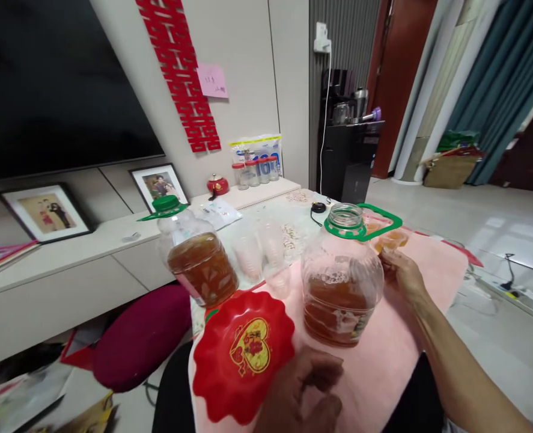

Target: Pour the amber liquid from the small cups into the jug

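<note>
My right hand closes on a clear plastic cup with amber liquid in it, at the right side of the pink cloth. Just left of that hand stands a big clear plastic jug, uncapped, with a green handle ring and brown liquid inside. My left hand hovers low in front of this jug, fingers curled but apart, and nothing shows between them. Beside it lies a red scalloped plate with a gold heart print. A second jug with a green cap holds similar liquid.
Stacked clear cups stand between the jugs. Behind are a black tape measure, red-lidded glass jars and a red pot. A maroon stool is at left; a power strip lies on the floor at right.
</note>
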A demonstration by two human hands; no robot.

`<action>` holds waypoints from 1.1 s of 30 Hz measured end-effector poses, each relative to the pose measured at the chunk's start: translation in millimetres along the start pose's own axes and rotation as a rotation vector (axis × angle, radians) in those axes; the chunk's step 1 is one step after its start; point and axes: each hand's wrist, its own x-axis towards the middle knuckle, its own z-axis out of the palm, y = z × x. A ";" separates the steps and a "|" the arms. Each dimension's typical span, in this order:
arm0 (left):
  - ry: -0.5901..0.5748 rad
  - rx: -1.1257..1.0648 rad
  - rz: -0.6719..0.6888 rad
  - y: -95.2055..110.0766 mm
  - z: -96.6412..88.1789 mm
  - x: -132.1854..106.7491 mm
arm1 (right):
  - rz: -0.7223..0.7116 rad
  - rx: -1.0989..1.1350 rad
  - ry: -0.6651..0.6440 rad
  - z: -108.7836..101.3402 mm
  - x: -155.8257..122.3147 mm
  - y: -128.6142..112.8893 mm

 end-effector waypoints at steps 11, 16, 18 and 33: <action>0.131 1.105 0.297 57.0 -84.2 85.3 | 0.069 -0.024 -0.041 -0.9 7.0 17.7; 0.035 1.327 0.239 55.8 -81.7 104.9 | 0.073 -0.026 -0.067 0.3 8.9 21.6; 0.025 1.363 0.229 55.1 -82.2 108.7 | 0.073 -0.021 -0.071 0.0 10.2 23.0; 0.056 1.332 0.235 54.6 -92.0 112.6 | 0.066 -0.017 -0.078 0.2 10.5 25.0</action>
